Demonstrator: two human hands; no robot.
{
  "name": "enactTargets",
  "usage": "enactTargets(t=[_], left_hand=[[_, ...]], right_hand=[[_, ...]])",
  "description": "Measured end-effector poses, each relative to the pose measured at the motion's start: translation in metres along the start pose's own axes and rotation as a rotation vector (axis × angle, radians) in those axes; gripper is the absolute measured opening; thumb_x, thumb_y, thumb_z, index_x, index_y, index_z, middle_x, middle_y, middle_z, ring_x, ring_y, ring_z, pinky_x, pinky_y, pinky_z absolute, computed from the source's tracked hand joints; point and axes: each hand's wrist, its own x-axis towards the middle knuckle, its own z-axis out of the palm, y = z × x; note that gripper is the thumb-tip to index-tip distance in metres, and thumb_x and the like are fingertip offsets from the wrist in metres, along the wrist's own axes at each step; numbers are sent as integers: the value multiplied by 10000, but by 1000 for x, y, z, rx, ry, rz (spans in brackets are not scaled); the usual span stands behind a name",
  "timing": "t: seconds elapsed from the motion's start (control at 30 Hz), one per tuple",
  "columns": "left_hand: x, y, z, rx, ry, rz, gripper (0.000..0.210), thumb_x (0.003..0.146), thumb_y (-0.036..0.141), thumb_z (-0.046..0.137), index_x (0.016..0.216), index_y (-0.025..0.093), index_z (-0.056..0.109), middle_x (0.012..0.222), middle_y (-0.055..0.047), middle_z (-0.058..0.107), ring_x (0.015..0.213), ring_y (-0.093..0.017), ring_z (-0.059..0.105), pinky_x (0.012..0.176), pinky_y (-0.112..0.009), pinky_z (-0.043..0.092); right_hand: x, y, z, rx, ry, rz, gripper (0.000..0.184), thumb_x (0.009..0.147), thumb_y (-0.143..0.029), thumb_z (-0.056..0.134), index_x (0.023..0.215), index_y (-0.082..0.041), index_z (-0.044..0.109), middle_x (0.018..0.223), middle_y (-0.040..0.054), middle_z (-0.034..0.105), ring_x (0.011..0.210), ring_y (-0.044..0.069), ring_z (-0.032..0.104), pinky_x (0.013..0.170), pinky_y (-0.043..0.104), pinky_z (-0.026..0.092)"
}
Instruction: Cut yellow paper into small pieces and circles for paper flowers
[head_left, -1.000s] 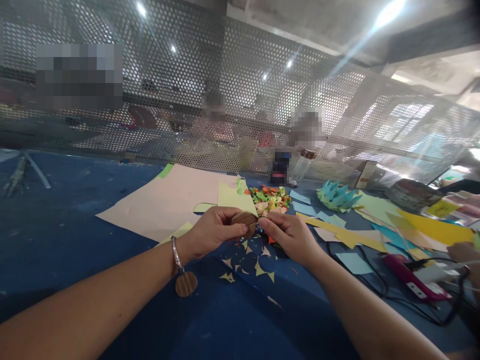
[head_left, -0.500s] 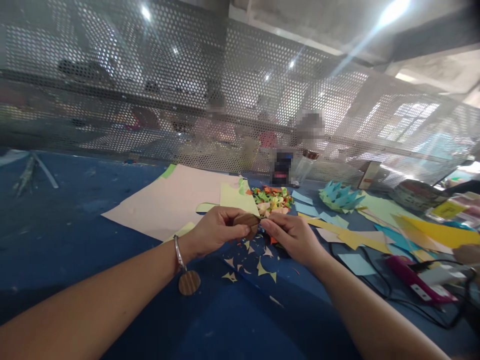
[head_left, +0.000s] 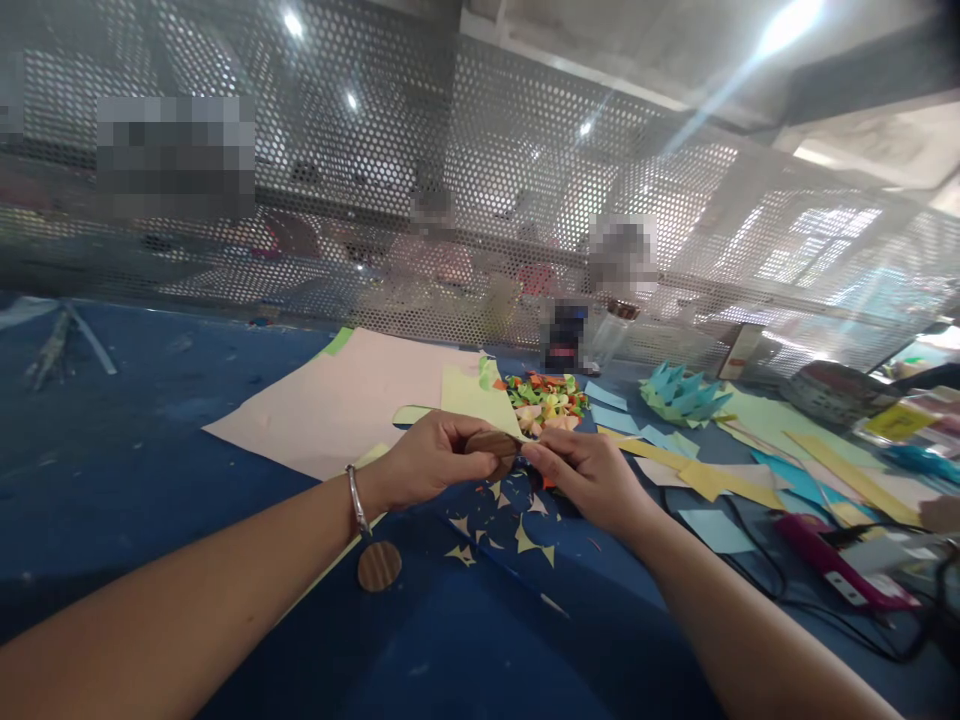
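Note:
My left hand point(head_left: 435, 460) is closed on a round brown wood-grain disc point(head_left: 495, 443), thumb on its face. My right hand point(head_left: 585, 475) pinches at the right edge of the disc; its fingertips hide what lies between them. Both hands are held close together above the table. On my left wrist a silver bangle point(head_left: 358, 500) carries a second round wood-grain disc point(head_left: 379, 567). Small pale paper scraps point(head_left: 525, 537) lie below the hands, beside a thin blue stick with a white tip point(head_left: 551, 602). A heap of colourful paper bits point(head_left: 547, 397) sits just beyond them.
A large pale pink sheet point(head_left: 337, 390) lies left of centre. To the right are a folded blue-green paper flower point(head_left: 682, 393), paper strips, and a magenta power strip point(head_left: 840, 565) with black cables. A glass bottle point(head_left: 611, 335) stands before the perforated metal screen point(head_left: 360, 150). Another person's hand point(head_left: 941, 512) shows at far right.
At far right, the wide yellow sheet has become a narrow strip in view. A pale green paper edge now shows under my left forearm. My hands have barely moved.

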Motion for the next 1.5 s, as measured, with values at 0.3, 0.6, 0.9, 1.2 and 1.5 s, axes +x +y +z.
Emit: enactTargets(t=[0.3, 0.6, 0.9, 1.2, 1.5], left_hand=[[-1, 3, -1, 24, -36, -11, 105, 802, 171, 615, 710, 131, 646, 654, 36, 517, 612, -84, 402, 608, -236, 318], [0, 1, -3, 44, -53, 4, 81, 790, 178, 608, 743, 135, 659, 693, 9, 569, 668, -112, 466, 656, -261, 357], [1, 2, -2, 20, -68, 34, 87, 782, 135, 589, 698, 142, 612, 673, 26, 548, 639, -91, 451, 630, -241, 353], [0, 3, -2, 45, -80, 24, 80, 772, 132, 573, 728, 142, 639, 683, 21, 563, 647, -96, 466, 638, -246, 362], [1, 3, -3, 68, -86, -2, 85, 752, 152, 573, 750, 150, 658, 686, 17, 568, 656, -106, 477, 654, -253, 370]], right_hand=[[0, 0, 0, 27, 1, -15, 490, 994, -518, 451, 628, -197, 395, 624, -37, 373, 590, 107, 374, 576, 265, 293], [1, -4, 0, 50, 7, -12, 487, 990, -512, 461, 624, -197, 398, 618, -39, 381, 581, 104, 364, 565, 268, 282], [0, -1, 1, 38, 5, -19, 482, 990, -500, 463, 624, -201, 372, 615, -46, 340, 576, 104, 344, 568, 272, 277], [-1, 2, 2, -8, 0, -10, 491, 996, -527, 438, 632, -200, 388, 617, -38, 367, 578, 106, 367, 569, 271, 289], [0, 1, 1, -2, -9, -11, 489, 992, -529, 448, 634, -200, 397, 604, -39, 370, 573, 105, 368, 558, 263, 287]])
